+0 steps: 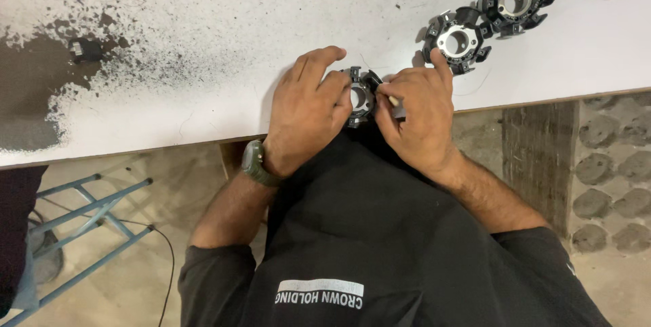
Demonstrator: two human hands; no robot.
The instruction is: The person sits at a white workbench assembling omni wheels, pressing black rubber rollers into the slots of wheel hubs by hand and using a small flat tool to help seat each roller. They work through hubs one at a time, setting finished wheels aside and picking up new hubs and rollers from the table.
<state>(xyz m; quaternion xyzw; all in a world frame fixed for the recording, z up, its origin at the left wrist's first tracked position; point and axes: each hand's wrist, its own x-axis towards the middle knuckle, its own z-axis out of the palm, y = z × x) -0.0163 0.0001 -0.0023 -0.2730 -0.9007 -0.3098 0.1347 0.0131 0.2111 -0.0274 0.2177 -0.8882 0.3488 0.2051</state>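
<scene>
Both hands, the left hand [308, 107] and right hand [417, 120], clamp one round black part [360, 98] at the bench [203, 22] near edge. A slip risks dropping the part over the edge; the right hand's small tool [395, 105] may jab fingers.

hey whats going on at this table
A person at a white table holds a small round black and metal part between both hands at the table's near edge. The left hand grips its side; the right hand presses a small piece against it. Similar round parts lie in a row at the far right.
</scene>
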